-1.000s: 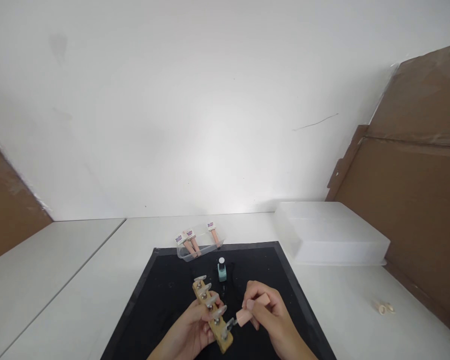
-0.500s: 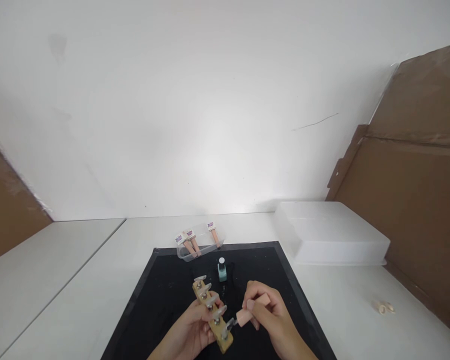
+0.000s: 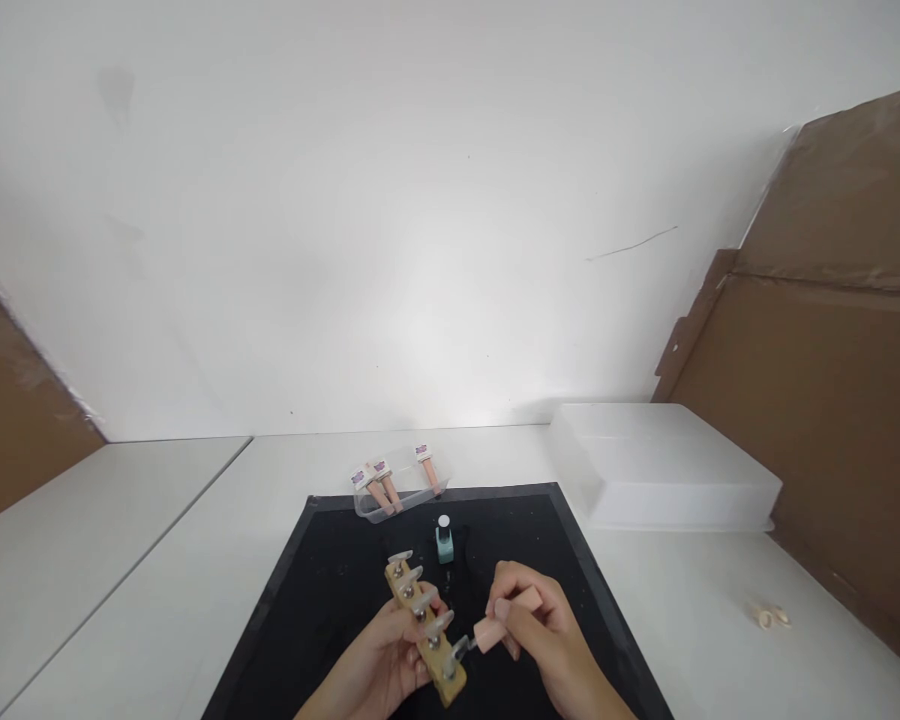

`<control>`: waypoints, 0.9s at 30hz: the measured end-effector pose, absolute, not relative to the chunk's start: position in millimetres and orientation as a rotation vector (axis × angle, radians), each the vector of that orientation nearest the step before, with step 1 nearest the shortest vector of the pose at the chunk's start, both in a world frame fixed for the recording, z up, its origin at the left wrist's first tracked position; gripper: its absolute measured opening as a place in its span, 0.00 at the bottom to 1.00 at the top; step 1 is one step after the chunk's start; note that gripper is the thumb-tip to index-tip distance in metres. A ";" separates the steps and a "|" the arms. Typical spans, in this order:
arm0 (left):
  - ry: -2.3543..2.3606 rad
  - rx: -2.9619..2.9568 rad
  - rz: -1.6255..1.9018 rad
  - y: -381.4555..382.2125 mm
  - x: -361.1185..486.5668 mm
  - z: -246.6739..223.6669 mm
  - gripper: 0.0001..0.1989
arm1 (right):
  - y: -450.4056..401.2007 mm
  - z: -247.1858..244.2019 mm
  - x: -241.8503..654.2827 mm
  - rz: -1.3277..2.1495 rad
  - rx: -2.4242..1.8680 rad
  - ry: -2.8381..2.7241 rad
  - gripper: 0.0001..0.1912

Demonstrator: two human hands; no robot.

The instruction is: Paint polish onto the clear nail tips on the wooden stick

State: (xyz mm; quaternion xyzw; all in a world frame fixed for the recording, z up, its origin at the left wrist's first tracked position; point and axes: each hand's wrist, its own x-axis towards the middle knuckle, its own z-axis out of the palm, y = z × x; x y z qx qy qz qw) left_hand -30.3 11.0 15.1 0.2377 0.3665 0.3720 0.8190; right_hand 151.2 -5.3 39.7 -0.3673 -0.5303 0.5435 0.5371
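My left hand point(image 3: 397, 650) grips a wooden nail-tip holder point(image 3: 412, 610), tilted with its lower end toward me. Several clear false nails point(image 3: 423, 602) stand on its metal studs. My right hand point(image 3: 534, 625) pinches the peach-coloured handle of a nail polish brush point(image 3: 490, 634), its tip pointing left. The brush tip meets or nearly meets the false nail point(image 3: 457, 650) at the holder's lower end; actual contact is too small to tell. Beyond the hands, a teal nail polish bottle point(image 3: 444, 545) with a dark neck and pale top stands upright on the black mat point(image 3: 330, 570).
Behind the mat's back edge, a clear tray point(image 3: 412, 492) holds several peach-handled items with white labels point(image 3: 381, 470). A translucent white plastic box point(image 3: 675, 475) sits at the back right. Small cream-coloured rings point(image 3: 766, 614) lie to the right. Brown cardboard point(image 3: 817, 390) walls the right side.
Almost nothing differs. My right hand and the brush have shifted very slightly to the right, while my left hand keeps the holder in place.
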 end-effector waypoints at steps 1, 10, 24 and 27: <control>0.781 0.505 0.794 11.0 -30.3 15.4 0.12 | -5.2 39.9 150.9 1.293 -0.875 -1.264 0.12; 0.792 0.496 0.790 10.9 -29.3 18.7 0.12 | -6.2 41.5 150.9 1.326 -0.857 -1.297 0.14; 0.802 0.488 0.805 10.2 -30.5 16.4 0.12 | -2.7 40.8 148.4 1.290 -1.002 -1.142 0.07; 0.784 0.488 0.806 10.5 -30.9 15.1 0.12 | -0.6 36.3 149.2 1.271 -1.014 -1.099 0.07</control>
